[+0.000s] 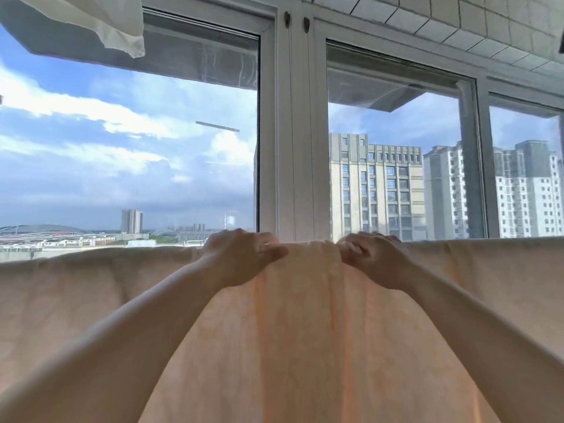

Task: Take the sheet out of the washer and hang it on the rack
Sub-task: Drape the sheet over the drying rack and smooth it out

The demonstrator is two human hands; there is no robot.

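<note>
A pale peach sheet (305,331) hangs across the whole width of the view, draped over a horizontal line that the cloth hides. My left hand (241,257) grips the sheet's top fold just left of centre, thumb on the near side and fingers over the far side. Close beside it, my right hand (372,257) grips the same top fold, fingers curled into bunched cloth. Between the hands the fabric is gathered into vertical pleats. The rack and the washer are not visible.
Directly behind the sheet stand large windows with a white frame post (293,132) in the middle. A piece of white cloth (116,22) hangs from above at the top left. A tiled ceiling (457,19) runs along the upper right.
</note>
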